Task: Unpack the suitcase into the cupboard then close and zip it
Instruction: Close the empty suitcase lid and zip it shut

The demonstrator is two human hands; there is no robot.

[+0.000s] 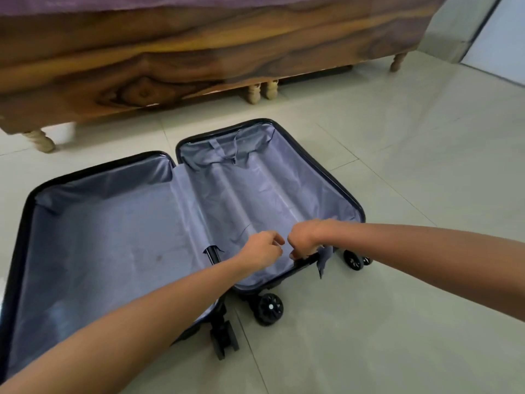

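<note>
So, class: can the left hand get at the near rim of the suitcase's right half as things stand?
Probably yes: the left hand hovers beside the right hand, which already grips that rim; nothing lies between.

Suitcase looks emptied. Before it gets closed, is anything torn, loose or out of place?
Yes. The open black hard-shell suitcase has a torn grey fabric lining: a loose flap hangs out over the near rim by the right hand, and another rip near the left hand exposes the black handle tube.
</note>
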